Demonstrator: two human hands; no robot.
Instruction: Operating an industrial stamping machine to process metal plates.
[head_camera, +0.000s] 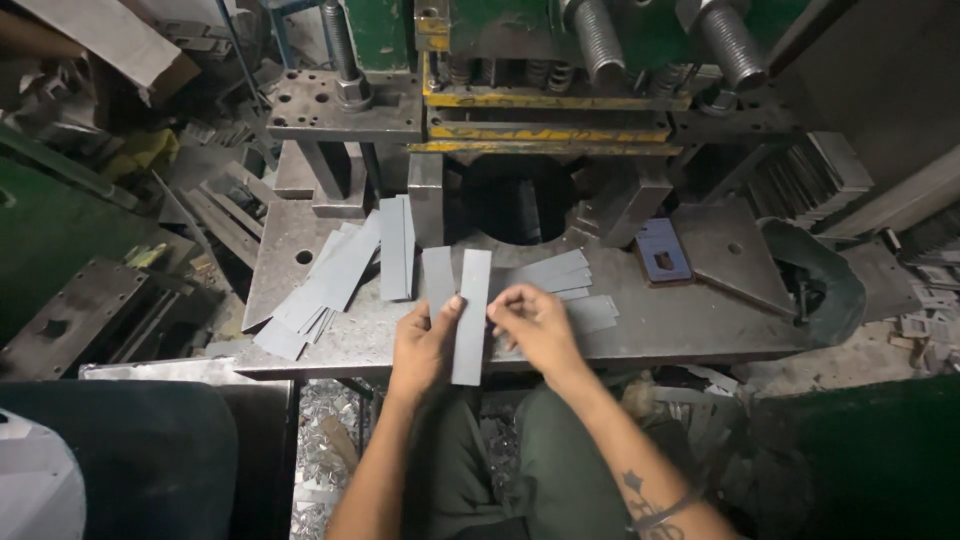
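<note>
Fingers (440, 318) of the left hand (420, 345) pinch a grey metal strip (470, 315) — the right hand's (535, 325) fingers close on its edge — over the surface's (680, 325) near edge.

A steel worktop (700, 325) fronts a green and yellow press (545, 110) with threaded rods (597, 40) and a round opening (517, 197). On the worktop, a fan of grey strips (320, 295) lies left, a neater stack (396, 247) stands beside it, and a triangular plate (730, 255) sits right next to a small blue card (662, 250). Scrap metal (215, 205) litters the floor at left.
</note>
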